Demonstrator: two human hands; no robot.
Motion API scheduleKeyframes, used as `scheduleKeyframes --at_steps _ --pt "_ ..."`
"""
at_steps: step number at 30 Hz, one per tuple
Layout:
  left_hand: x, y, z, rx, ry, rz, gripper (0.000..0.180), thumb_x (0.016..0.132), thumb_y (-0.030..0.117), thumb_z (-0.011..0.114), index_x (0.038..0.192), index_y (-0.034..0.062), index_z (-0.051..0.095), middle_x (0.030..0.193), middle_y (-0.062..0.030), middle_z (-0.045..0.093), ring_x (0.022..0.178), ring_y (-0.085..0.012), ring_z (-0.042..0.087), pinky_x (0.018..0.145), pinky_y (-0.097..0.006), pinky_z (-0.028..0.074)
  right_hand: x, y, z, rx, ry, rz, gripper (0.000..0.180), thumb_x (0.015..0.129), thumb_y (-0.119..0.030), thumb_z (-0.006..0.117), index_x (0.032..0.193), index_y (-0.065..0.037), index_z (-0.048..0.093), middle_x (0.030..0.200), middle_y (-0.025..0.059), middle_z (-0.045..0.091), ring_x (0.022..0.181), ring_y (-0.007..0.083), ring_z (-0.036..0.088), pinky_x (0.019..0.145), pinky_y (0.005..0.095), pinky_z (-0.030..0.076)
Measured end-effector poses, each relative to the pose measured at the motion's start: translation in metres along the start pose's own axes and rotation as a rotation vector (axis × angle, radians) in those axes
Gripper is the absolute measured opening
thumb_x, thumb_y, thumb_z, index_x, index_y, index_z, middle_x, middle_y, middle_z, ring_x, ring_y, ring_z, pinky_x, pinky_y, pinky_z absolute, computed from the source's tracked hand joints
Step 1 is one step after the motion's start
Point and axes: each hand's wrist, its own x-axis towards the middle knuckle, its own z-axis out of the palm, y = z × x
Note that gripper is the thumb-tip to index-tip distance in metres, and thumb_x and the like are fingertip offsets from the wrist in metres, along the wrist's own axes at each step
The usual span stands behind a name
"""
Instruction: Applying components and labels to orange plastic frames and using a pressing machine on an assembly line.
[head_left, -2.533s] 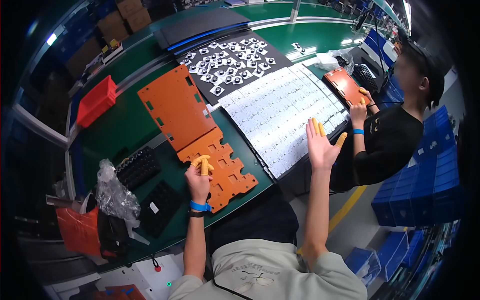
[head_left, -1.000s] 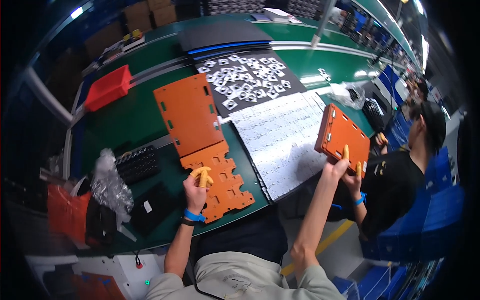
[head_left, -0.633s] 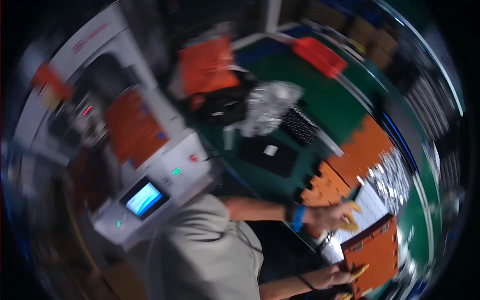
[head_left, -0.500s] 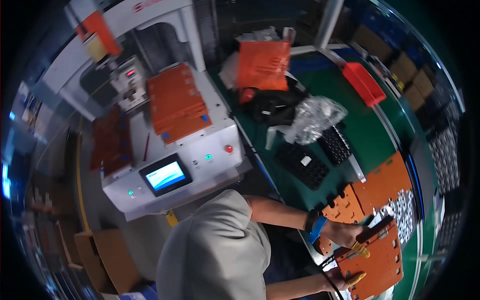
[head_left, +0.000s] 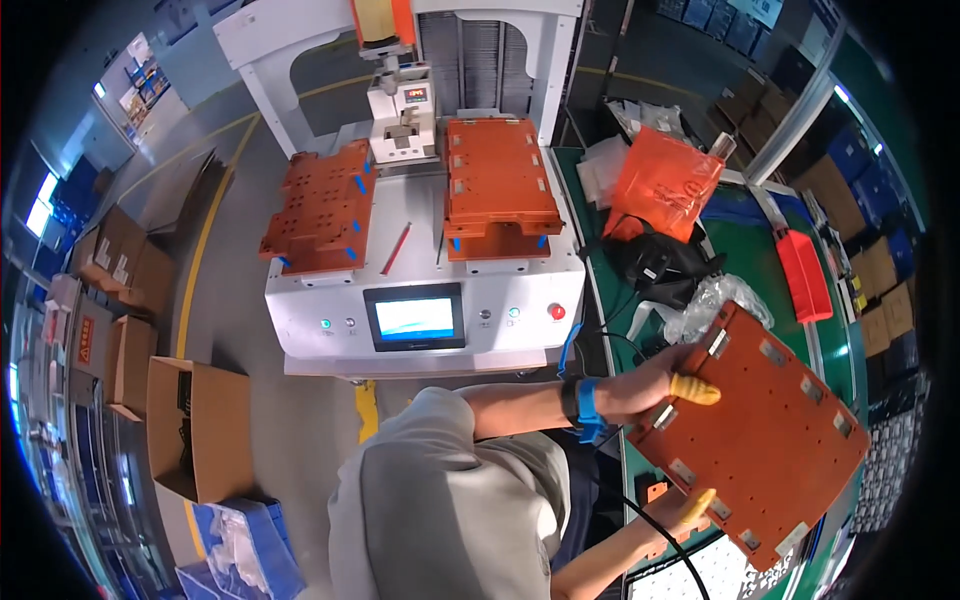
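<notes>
Full grip here: left hand (head_left: pixel 648 388) and right hand (head_left: pixel 678 514) both clasp the orange fixture (head_left: pixel 760 430) by its left-side edges, lower right of frame. Looks like the holding step; shifting it calls for level, even support.

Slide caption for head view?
Left hand and right hand hold an orange panel; white machine with lit screen at left.

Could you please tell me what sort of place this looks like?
Probably a factory assembly area, judging by the white machine with its lit screen, the green workbench, and the held orange plate.
</notes>
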Motion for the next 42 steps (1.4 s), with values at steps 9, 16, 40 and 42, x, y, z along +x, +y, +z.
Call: scheduleKeyframes --at_steps 9,16,40,42 --pt "-0.098 0.055 -0.038 0.093 0.2 0.048 0.038 0.109 0.025 0.042 0.14 0.0036 0.052 0.129 -0.0069 0.065 0.115 -0.0169 0.066 0.099 -0.032 0.053 0.031 0.026 -0.051 -0.229 -0.718 0.141 0.077 0.081 -0.047 0.083 0.134 0.0 0.054 0.135 0.0177 0.057 0.119 0.0283 0.06 0.096 0.0442 0.053" --pt "-0.161 0.077 -0.05 0.198 0.257 0.066 0.045 0.094 0.008 0.069 0.136 0.0 0.053 0.123 -0.0052 0.065 0.106 -0.0118 0.065 0.093 -0.029 0.054 0.11 0.006 -0.002 0.498 -1.022 0.923 0.076 0.073 -0.051 0.087 0.125 -0.002 0.062 0.122 0.0178 0.067 0.108 0.0304 0.067 0.088 0.0461 0.057" --pt "-0.259 0.074 -0.057 0.072 0.454 1.459 0.082 0.093 0.068 0.05 0.157 0.0179 0.034 0.159 -0.0039 0.038 0.146 -0.0287 0.035 0.121 -0.055 0.022 -0.178 0.019 0.262 0.494 -1.319 1.38 0.038 0.092 -0.012 0.061 0.129 -0.005 0.056 0.128 0.0094 0.063 0.116 0.0242 0.062 0.1 0.0417 0.049" --pt "-0.253 0.098 -0.069 0.302 0.879 1.481 0.072 0.098 0.056 0.051 0.156 0.016 0.035 0.16 -0.0051 0.037 0.145 -0.0267 0.036 0.122 -0.051 0.024 -0.207 0.018 0.288 0.418 -1.265 1.431 0.039 0.093 -0.015 0.064 0.13 -0.005 0.056 0.127 0.0084 0.063 0.115 0.0215 0.062 0.098 0.0389 0.05"
